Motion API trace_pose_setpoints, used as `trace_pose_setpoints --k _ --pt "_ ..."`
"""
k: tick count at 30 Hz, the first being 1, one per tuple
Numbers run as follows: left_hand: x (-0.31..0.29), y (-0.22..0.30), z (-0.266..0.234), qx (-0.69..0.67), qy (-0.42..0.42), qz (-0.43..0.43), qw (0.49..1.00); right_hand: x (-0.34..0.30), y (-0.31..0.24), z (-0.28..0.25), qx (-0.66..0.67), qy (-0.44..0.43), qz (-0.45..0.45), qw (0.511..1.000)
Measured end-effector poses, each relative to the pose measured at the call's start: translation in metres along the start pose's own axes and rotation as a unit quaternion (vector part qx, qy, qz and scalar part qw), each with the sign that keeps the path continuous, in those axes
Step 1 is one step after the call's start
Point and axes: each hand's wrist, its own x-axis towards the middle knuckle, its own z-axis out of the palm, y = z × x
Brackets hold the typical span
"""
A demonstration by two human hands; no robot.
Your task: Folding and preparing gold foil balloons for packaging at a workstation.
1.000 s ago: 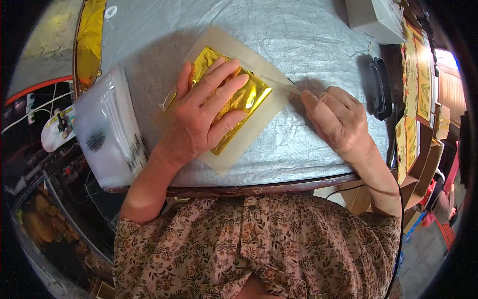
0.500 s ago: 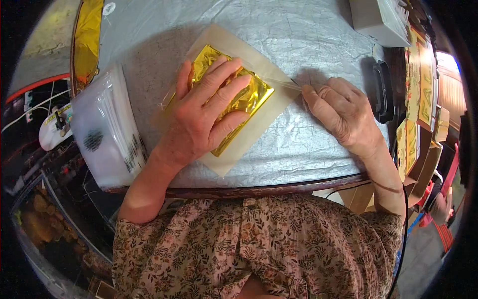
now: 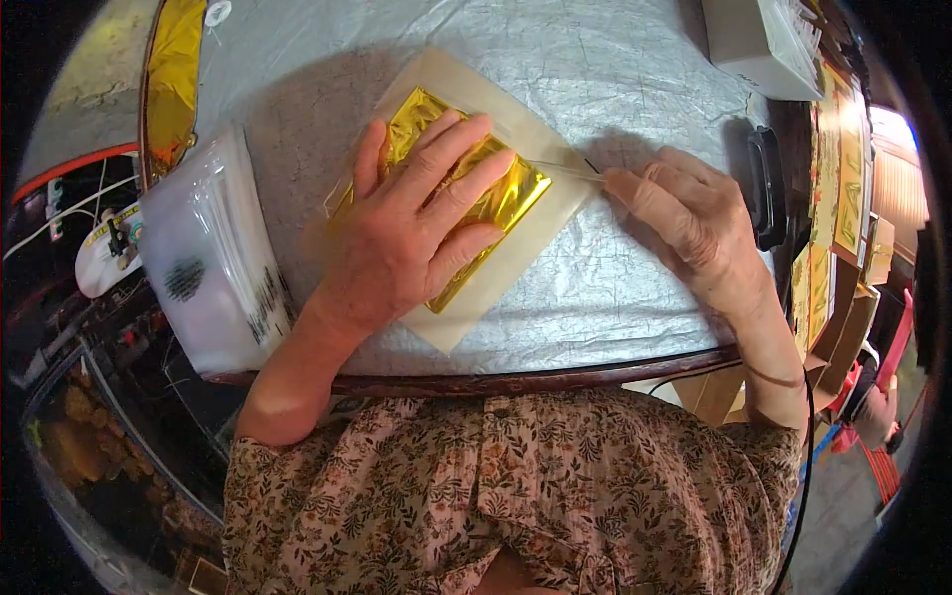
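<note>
A shiny gold foil piece (image 3: 524,183) lies on a larger pale beige square sheet (image 3: 446,335), turned cornerwise on the table. My left hand (image 3: 402,233) rests flat across the foil, its fingers spread and pressing on it. Off the sheet's right corner, my right hand (image 3: 699,218) is closed in a pinch. A thin clear strip (image 3: 567,171), like twisted plastic film or string, runs taut from its fingertips to the foil's upper right edge. Whether the strip goes on under my left hand is hidden.
A stack of clear plastic bags (image 3: 198,268) lies at the table's left edge. The table has a crinkled silver-grey cover (image 3: 595,59). At the far right stands a white box (image 3: 762,52), with a black handle-like object (image 3: 766,186) nearer. Cardboard boxes (image 3: 848,332) stand beyond the right edge.
My right hand has shifted slightly right and turned, its pinch still on the strip. The foil and sheet have moved a little to the right under my left hand.
</note>
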Motion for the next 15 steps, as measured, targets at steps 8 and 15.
trace_pose_setpoints --k 8,15 --pt "0.003 0.002 -0.002 0.027 -0.020 0.003 0.999 0.010 -0.006 -0.006 0.057 -0.003 0.067 0.996" --pt "0.003 0.003 0.000 0.030 -0.013 -0.001 0.999 0.013 -0.006 -0.005 0.099 -0.003 0.103 0.990"
